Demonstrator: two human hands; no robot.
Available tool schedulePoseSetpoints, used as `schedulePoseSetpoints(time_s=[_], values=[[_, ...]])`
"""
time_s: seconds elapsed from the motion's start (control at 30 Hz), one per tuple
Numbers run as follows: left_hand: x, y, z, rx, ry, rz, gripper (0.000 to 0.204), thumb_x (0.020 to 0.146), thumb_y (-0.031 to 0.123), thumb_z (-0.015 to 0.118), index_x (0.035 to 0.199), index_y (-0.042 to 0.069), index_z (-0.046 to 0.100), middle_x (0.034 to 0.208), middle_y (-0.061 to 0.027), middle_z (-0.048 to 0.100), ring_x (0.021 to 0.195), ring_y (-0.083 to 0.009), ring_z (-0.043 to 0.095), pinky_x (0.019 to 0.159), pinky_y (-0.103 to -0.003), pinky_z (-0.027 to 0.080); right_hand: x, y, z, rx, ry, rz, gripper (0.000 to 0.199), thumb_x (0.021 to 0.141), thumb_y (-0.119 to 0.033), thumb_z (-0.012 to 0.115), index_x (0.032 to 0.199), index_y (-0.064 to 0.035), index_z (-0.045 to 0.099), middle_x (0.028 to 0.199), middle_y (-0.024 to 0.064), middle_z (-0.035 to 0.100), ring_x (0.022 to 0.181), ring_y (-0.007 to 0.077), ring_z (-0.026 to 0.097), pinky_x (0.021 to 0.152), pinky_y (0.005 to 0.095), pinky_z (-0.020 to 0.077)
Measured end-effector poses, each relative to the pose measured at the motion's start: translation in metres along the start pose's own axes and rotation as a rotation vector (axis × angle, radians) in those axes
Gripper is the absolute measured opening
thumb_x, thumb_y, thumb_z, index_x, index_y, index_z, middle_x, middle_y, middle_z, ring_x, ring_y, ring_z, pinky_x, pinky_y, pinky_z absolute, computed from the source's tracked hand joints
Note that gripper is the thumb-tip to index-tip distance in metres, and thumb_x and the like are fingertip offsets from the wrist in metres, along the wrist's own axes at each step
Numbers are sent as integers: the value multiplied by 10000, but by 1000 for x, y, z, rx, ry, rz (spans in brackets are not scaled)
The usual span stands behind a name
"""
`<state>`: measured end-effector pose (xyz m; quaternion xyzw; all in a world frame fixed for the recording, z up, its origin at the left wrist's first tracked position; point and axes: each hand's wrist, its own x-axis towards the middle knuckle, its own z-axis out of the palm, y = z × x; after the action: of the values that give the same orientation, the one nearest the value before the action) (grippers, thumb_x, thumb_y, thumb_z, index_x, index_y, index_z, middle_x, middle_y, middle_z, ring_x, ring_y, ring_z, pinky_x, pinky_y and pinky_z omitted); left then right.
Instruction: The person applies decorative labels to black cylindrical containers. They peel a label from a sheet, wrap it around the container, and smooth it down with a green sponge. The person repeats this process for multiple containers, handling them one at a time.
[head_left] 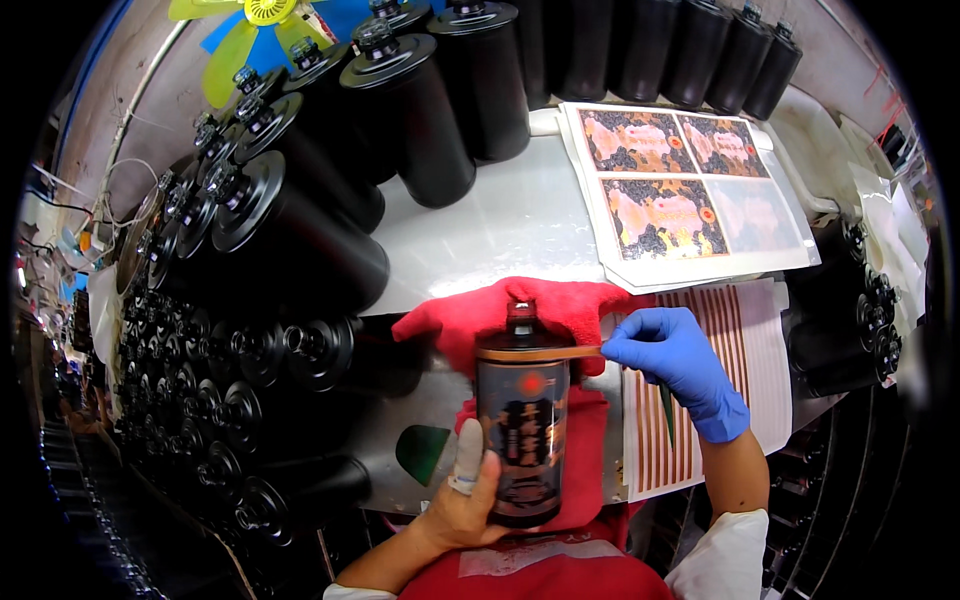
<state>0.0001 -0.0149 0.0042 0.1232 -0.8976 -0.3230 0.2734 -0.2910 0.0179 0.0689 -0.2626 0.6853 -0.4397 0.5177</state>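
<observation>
A black bottle (525, 500) with a dark printed decal and a red dot stands upright in front of me. My left hand (462, 512), with white wrapping on one finger, is closed round its lower left side. A thin copper-coloured strip (540, 353) lies along the bottle's shoulder and runs out to the right. My right hand (680, 365), in a blue glove, pinches the strip's free end. A slim green pointed tool (667, 412) sticks out below that hand; how it is held is hidden. A red cloth (445, 318) lies behind and beneath the bottle.
A sheet of copper-coloured strips (640, 450) lies right of the bottle. Beyond it are printed decal sheets (655, 270). Many black bottles (410, 120) crowd the left and back. A green flat piece (421, 452) rests on the metal table (470, 230). A yellow-green fan (268, 10) stands far left.
</observation>
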Motion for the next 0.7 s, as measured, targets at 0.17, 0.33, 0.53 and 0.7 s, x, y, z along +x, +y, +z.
schedulePoseSetpoints(time_s=[0.17,0.33,0.53,0.7], values=[[4,0,-23,-27,-136,-191,1119,634,529,771,1353,-142,236,1291,-404,363,1170,-525,426,1017,-528,313,-5,-14,7,9,-20,23,194,755,-202,739,811,-23,689,710,4,644,633,29,545,532,168,382],[22,40,-8,310,-52,55,606,781,501,640,1247,125,548,1299,-65,505,1220,-333,461,1018,-601,242,-3,-11,5,-14,-12,13,190,758,-196,734,813,-20,686,702,1,640,627,29,542,527,171,384],[18,35,3,551,-126,97,351,888,222,486,1225,218,587,1246,11,561,1278,-215,421,1061,-590,169,-2,-17,7,-7,-20,2,184,757,-194,734,805,-25,682,678,-11,626,601,21,527,511,163,368],[8,26,5,602,-56,144,351,807,312,678,1151,282,615,1194,8,566,1261,-250,417,1034,-666,173,-11,-28,8,71,-101,9,164,748,-177,738,795,-32,677,663,-16,615,589,17,522,491,160,351]])
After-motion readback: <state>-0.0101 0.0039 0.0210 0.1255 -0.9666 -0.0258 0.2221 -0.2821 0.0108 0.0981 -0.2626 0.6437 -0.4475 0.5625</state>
